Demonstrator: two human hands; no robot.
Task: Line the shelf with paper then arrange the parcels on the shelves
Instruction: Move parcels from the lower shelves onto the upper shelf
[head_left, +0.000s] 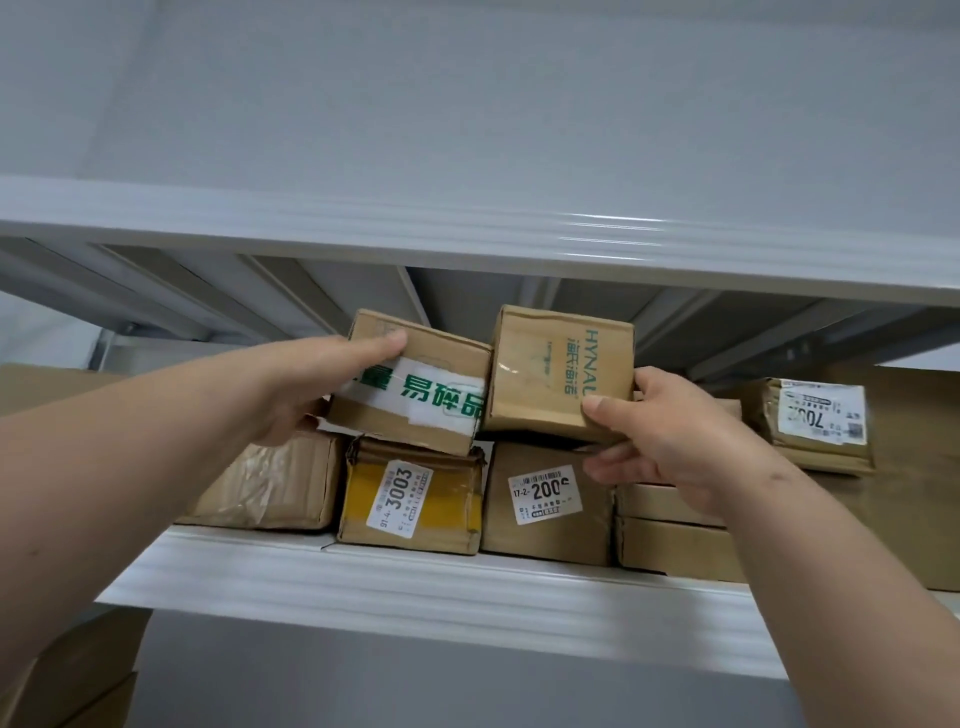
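You are standing in a parcel storeroom — grey metal shelving (467, 239) is running across the scene, and taped cardboard parcels (415, 499) with numbered pickup labels (544, 492) are crowding the near shelf.

You get soft, even light; glare streaks the upper shelf edge (613, 234), wide-angle bending curves the edges, slight blur overall
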